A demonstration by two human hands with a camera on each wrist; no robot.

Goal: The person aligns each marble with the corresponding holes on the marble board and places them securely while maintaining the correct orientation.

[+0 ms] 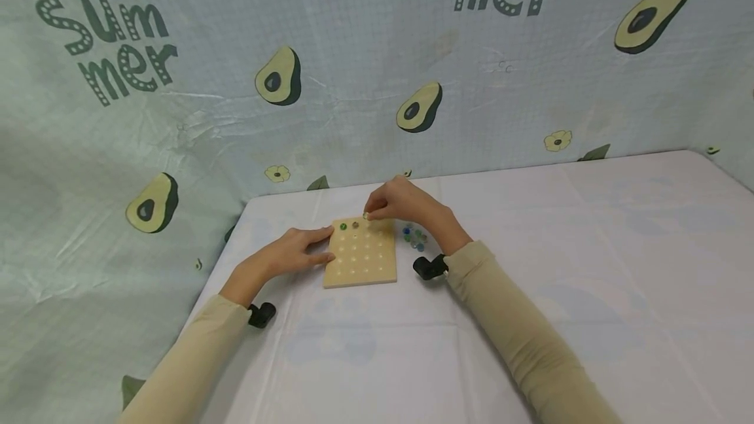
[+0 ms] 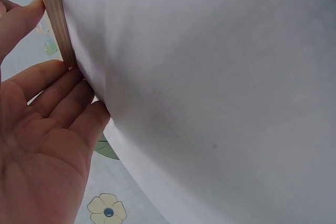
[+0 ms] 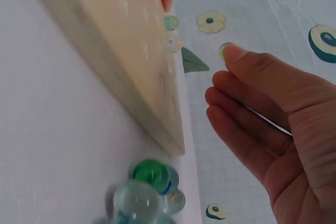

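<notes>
A pale wooden board (image 1: 360, 255) with rows of small holes lies on the white table. Two marbles (image 1: 349, 225) sit in its far row at the left. My right hand (image 1: 377, 208) pinches a small marble (image 1: 366, 216) just over that row, beside them. The right wrist view shows this marble (image 3: 224, 50) at the tip of a finger (image 3: 247, 64). My left hand (image 1: 306, 248) lies with straight fingers against the board's left edge (image 2: 55, 19). A small pile of glass marbles (image 1: 415, 236), green and clear (image 3: 147, 182), lies just right of the board.
The white table (image 1: 589, 247) stretches wide to the right and toward me. A pale cloth with avocado prints (image 1: 278, 77) hangs close behind and to the left. Black wrist cameras (image 1: 429, 267) sit under both sleeves.
</notes>
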